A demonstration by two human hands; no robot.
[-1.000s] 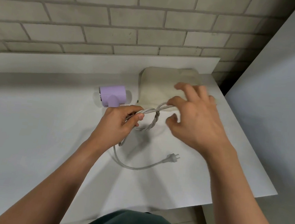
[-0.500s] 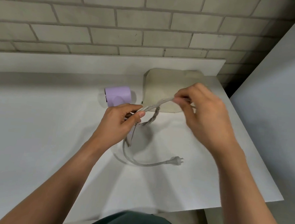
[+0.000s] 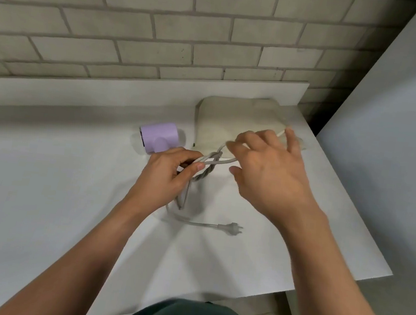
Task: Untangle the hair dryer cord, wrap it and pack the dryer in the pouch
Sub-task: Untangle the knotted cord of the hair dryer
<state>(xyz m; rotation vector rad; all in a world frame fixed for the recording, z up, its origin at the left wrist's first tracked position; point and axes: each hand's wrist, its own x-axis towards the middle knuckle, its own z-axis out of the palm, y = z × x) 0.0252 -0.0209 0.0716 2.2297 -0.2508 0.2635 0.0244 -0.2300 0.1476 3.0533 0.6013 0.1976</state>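
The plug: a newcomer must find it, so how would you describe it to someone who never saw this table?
On the white table, look nearer the person than both hands. The plug lies flat at the free end of the grey cord, prongs pointing right; unlike the twisted stretch held by the left hand and right hand, nothing touches it.

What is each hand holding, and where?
Both hold the cord: left hand grips it beside the twist; right hand hooks a loop with its fingers.
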